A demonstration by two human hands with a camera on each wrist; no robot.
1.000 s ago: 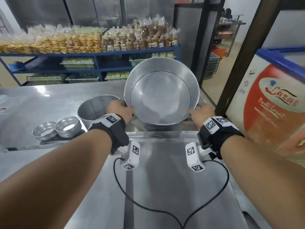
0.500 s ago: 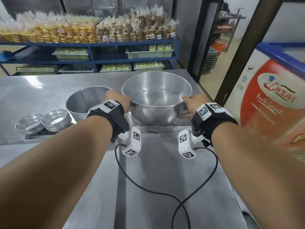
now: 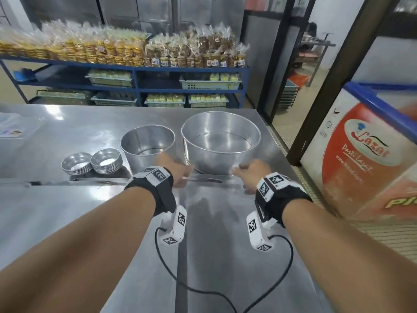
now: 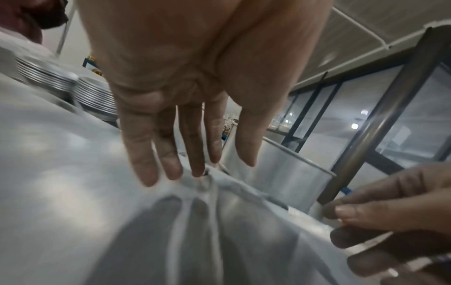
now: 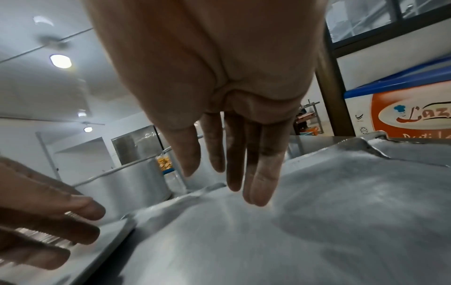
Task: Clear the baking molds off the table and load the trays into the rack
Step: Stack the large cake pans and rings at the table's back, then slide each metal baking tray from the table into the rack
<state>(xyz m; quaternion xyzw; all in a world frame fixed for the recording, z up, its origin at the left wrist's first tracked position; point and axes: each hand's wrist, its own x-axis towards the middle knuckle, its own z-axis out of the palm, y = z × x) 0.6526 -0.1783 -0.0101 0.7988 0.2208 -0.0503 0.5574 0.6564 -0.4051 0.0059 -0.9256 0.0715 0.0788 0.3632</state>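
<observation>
Steel large mold [image 3: 220,141] sits on the counter [image 3: 67,123] at 12 o'clock, both hands empty with spread fingers [image 4: 192,154] near the tray edge [image 3: 203,179]; risk: lifting the tray could nudge it off.

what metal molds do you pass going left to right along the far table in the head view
left stack of small molds → right stack of small molds → medium round mold → large round mold
</observation>
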